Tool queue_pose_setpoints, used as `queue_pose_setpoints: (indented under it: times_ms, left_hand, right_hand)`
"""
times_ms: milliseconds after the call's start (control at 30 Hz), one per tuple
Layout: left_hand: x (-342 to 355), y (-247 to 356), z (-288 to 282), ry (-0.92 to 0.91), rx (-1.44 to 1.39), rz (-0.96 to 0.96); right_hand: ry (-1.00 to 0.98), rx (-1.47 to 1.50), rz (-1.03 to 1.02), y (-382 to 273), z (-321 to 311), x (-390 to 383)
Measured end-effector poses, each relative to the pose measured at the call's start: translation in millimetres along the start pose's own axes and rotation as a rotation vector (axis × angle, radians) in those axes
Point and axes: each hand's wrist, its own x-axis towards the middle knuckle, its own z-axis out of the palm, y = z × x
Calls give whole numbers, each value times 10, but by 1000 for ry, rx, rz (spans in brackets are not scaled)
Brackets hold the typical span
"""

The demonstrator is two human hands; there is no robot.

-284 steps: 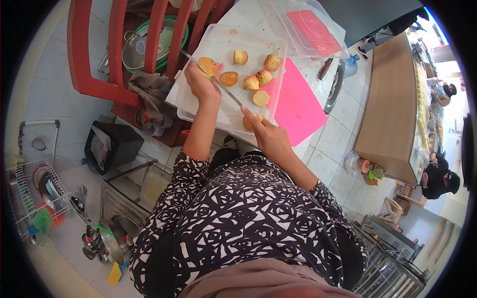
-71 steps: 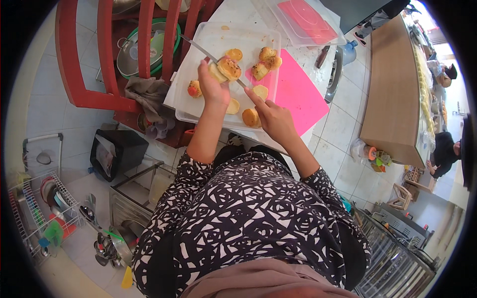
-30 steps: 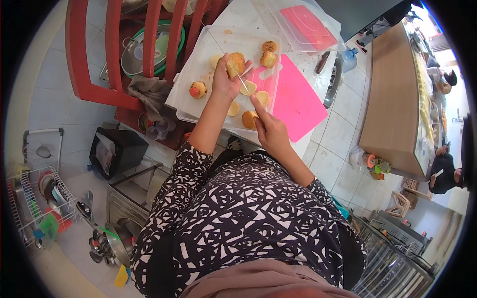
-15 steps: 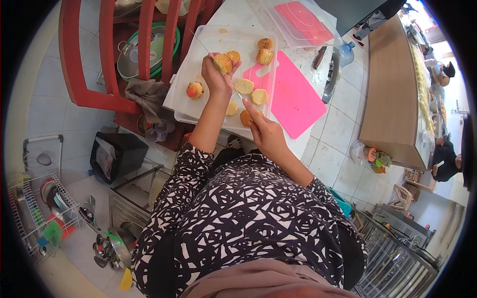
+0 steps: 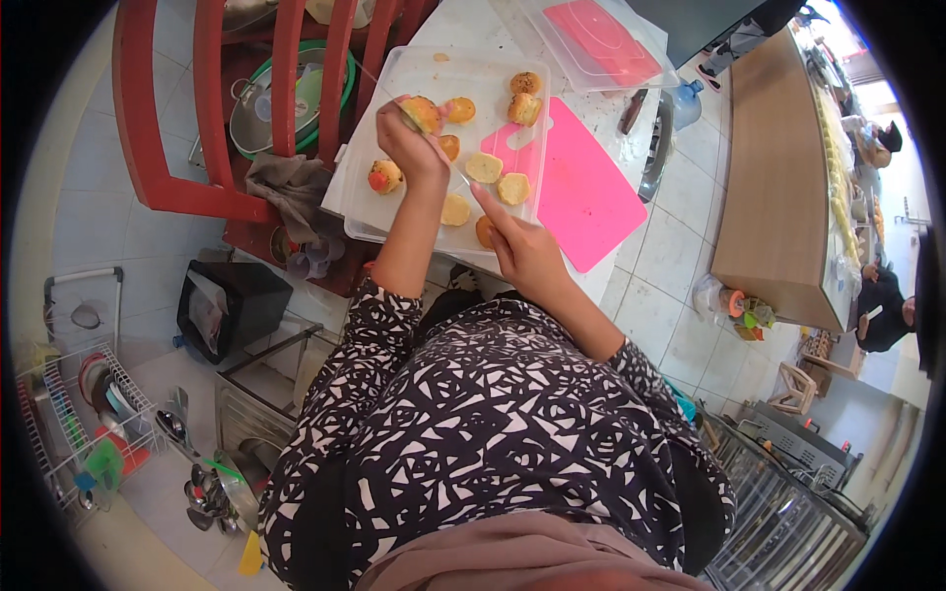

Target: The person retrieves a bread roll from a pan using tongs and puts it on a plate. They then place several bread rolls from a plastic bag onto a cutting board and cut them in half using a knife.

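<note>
My left hand (image 5: 414,148) is wrapped around a golden-brown bun (image 5: 422,114) above the left part of a clear plastic tray (image 5: 394,74). Gripped in my right hand (image 5: 530,258), index finger stretched along it, is a thin knife (image 5: 459,177); its blade reaches up and left toward my left hand, which covers part of it. Pale cut bun halves (image 5: 483,167) lie face up on the tray. Near them are a small golden bun (image 5: 460,109) and a bun with a red topping (image 5: 385,177). Seeded buns (image 5: 523,97) sit at the far right of the tray.
The tray overlaps a pink cutting board (image 5: 591,187) on the white table. A clear lid (image 5: 601,44) lies at the back. A red slatted chair (image 5: 207,118) stands left, a black bin (image 5: 236,305) below it. A long wooden counter (image 5: 769,158) is at the right.
My left hand has shifted slightly left and turned, tilting the bun. A golden piece on the tray beside my left wrist now shows. My right hand has barely moved.
</note>
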Motion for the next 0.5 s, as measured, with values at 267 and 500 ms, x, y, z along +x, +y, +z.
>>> queue_pose_setpoints:
  times_ms: [267,500]
  left_hand:
    - [1,94,68,-40,16,78]
    - [-40,56,84,-19,39,-32]
  right_hand:
    - [-68,-1,73,-38,-94,-28]
    - [-14,-126,10,20,-99,106]
